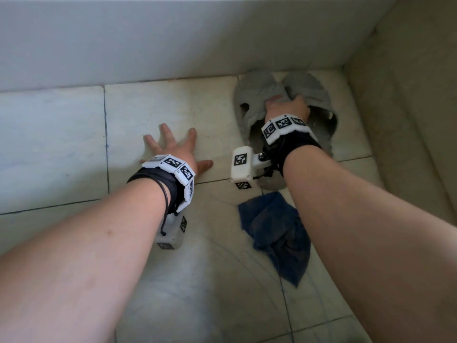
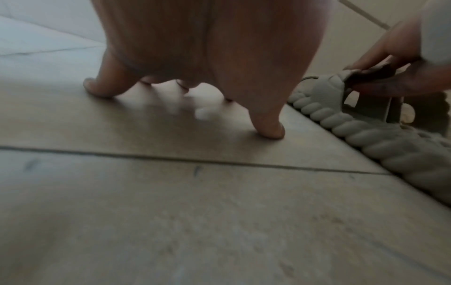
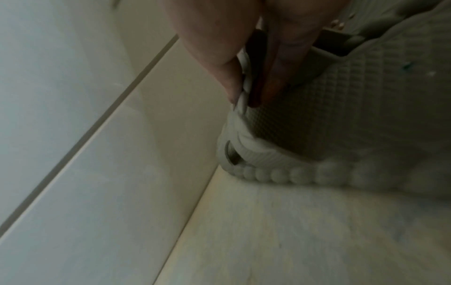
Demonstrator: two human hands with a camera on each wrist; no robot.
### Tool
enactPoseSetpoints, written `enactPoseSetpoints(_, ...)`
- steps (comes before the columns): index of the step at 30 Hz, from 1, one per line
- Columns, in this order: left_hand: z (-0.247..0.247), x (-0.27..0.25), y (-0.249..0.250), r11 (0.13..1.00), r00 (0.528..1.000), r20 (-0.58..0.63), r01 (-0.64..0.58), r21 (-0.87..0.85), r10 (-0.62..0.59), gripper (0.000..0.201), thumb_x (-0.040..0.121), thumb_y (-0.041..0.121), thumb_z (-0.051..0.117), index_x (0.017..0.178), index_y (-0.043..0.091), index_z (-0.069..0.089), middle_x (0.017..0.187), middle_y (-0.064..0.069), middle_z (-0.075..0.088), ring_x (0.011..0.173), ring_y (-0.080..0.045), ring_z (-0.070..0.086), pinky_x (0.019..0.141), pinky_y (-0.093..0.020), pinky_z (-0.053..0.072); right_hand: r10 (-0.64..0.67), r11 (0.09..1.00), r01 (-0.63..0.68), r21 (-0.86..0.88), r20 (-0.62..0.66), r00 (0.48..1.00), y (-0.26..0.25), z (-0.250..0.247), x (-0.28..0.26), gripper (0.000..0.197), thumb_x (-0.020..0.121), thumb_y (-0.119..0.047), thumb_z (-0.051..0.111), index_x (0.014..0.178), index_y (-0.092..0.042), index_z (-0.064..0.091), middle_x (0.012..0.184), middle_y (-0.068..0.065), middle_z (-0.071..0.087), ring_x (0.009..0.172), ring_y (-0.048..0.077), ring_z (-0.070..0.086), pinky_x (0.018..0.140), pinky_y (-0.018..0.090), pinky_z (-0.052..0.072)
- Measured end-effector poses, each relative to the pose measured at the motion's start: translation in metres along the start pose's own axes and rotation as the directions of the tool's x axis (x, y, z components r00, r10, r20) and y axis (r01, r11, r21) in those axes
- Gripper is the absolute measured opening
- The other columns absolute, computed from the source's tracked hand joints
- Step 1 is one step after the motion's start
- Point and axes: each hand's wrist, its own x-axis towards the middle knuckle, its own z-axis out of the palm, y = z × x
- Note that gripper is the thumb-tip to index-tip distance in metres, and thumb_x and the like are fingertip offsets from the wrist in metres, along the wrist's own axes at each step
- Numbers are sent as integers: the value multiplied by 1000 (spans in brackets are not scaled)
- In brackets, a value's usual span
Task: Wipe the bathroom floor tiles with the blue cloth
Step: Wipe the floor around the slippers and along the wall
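Pale floor tiles (image 1: 160, 107) met a white wall, seen from the head camera. A left hand (image 1: 173, 152) pressed flat on the tiles with its fingers spread and released. A right hand (image 1: 288, 106) gripped two grey slippers (image 1: 257, 95) near the corner. A crumpled blue cloth (image 1: 277, 231) lay on the floor under the right forearm, untouched.

From the left wrist, fingertips (image 2: 268, 131) touched tile beside a slipper's ribbed sole (image 2: 366, 135).

From the right wrist, fingers (image 3: 231, 77) pinched a slipper's edge (image 3: 244, 100).

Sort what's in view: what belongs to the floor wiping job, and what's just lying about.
Job:
- blue cloth, crumpled on the floor, held by neither hand
- floor tiles
- left hand, spread flat on a tile

Lying about:
- grey slippers, gripped by the right hand
- white wall panel
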Motion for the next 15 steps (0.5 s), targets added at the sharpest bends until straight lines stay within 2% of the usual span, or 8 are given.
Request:
enactPoseSetpoints(3,-4,9,-8,998,999,15,-32,45,31,80,86,66,60,150,51,15,163,-5,-17,147,-47,-11,115,-66,12,-4,999,3,33,16,1000,-12,12,-19,41,98,-27,50,134,-9,47,142,13,44,127,27,45,99,23,33)
enactPoseSetpoints(6,-6,14,-22,990,996,0,-93,111,93,78,87,68,57,152,48,20,163,-7,-1,146,-45,7,116,-60,20,-49,996,44,71,61,997,-18,20,-39,38,94,-21,54,129,-8,50,135,11,50,120,26,50,95,25,37)
enactPoseSetpoints(8,-5,14,-38,985,988,-45,-146,92,150,81,87,68,56,155,41,21,157,-10,18,141,-39,23,113,-53,29,-78,989,79,127,-10,997,-24,24,-52,36,90,-18,60,123,-4,55,128,15,54,116,29,53,99,27,40)
enactPoseSetpoints(10,-5,10,-59,984,978,-117,-165,69,172,83,86,68,57,156,37,23,152,-12,28,137,-39,32,111,-50,33,-100,980,105,169,-39,994,-32,27,-67,34,89,-17,62,120,-3,58,124,17,54,110,31,56,95,26,40)
enactPoseSetpoints(12,-8,5,-82,987,977,-158,-133,92,146,84,86,66,58,156,36,22,156,-15,25,140,-41,29,115,-48,29,-113,972,113,206,-12,994,-42,32,-85,35,90,-18,62,122,-5,58,128,17,51,109,31,56,93,25,38)
enactPoseSetpoints(15,-21,-9,-121,996,980,-177,-83,28,87,83,89,58,61,157,37,18,165,-13,6,149,-40,10,121,-46,16,-127,953,110,283,43,991,-56,46,-111,37,90,-18,61,126,-10,58,132,15,50,107,31,58,95,26,41)
